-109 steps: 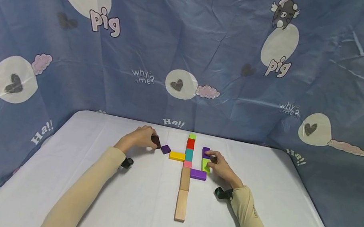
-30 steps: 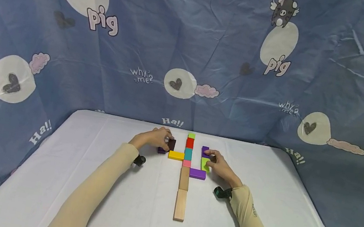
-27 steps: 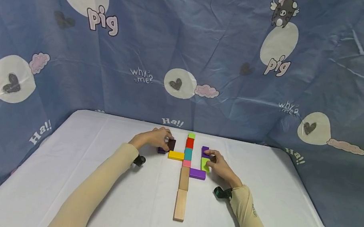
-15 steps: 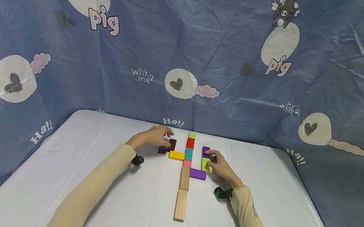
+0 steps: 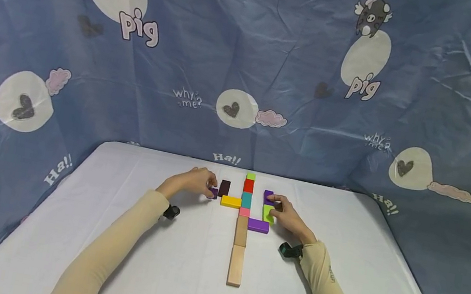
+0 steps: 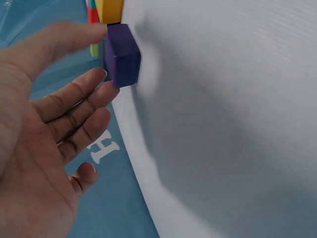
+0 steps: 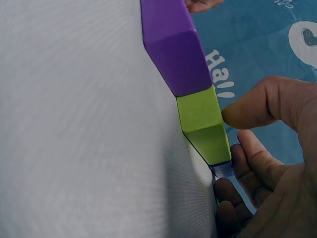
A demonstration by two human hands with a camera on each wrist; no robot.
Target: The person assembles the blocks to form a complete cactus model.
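My left hand (image 5: 196, 181) is at a small purple block (image 5: 213, 193), pinching it between thumb and fingertips. In the left wrist view the thumb lies at one end of this purple block (image 6: 124, 57), the fingertips at the other. A dark brown block (image 5: 224, 188) stands just right of it. My right hand (image 5: 289, 220) rests on two blocks in line, its thumb on a lime green block (image 5: 268, 214) and its index finger on a purple block (image 5: 268, 198) beyond. In the right wrist view the thumb touches the green block (image 7: 202, 116); the other fingers hang loosely.
A column of blocks runs up the white table (image 5: 175, 273): plain wood (image 5: 235, 265), pink (image 5: 244, 212), teal (image 5: 246, 200), red (image 5: 249, 186) and green. A yellow block (image 5: 231, 202) extends left, a purple one (image 5: 258, 226) right. A blue curtain hangs behind.
My left hand brought the dark brown block right to the yellow block's far side, let it go, and moved back left to the small purple block. My right hand has stayed put.
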